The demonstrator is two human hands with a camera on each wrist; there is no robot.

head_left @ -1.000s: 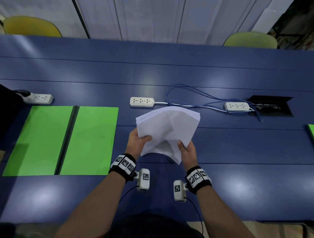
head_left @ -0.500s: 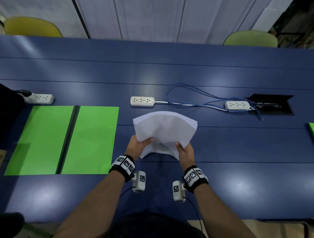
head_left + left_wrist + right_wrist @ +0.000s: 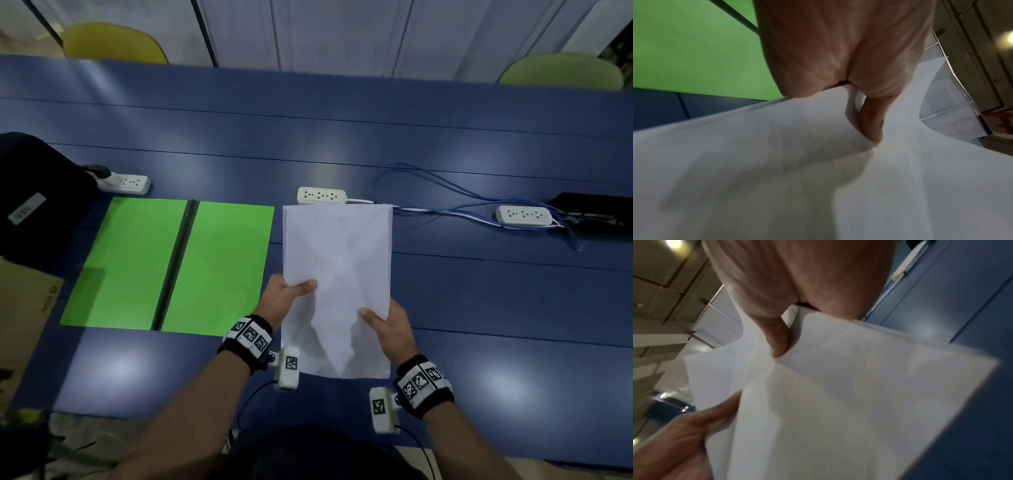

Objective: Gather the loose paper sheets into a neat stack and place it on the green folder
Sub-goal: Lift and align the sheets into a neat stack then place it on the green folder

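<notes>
Paper stack (image 3: 337, 274) held above worktop (image 3: 479, 308), just right of green folder (image 3: 219, 267); pinched by left hand (image 3: 284, 298) and right hand (image 3: 387, 329). Light, floppy, probably slippery; best gripped at both side edges.

Fingers of both hands hidden behind the paper stack (image 3: 337, 274), power strip (image 3: 321, 195) partly covered by its top edge, wrist views motion-blurred

One stack of paper (image 3: 337, 260) is held by two hands, the left hand (image 3: 286, 298) and the right hand (image 3: 388, 329). One open green folder (image 3: 219, 267) lies on one blue table (image 3: 479, 301). Three power strips (image 3: 322, 196) sit there, with one dark bag (image 3: 37, 198). Two chairs (image 3: 109, 42) stand behind.
</notes>
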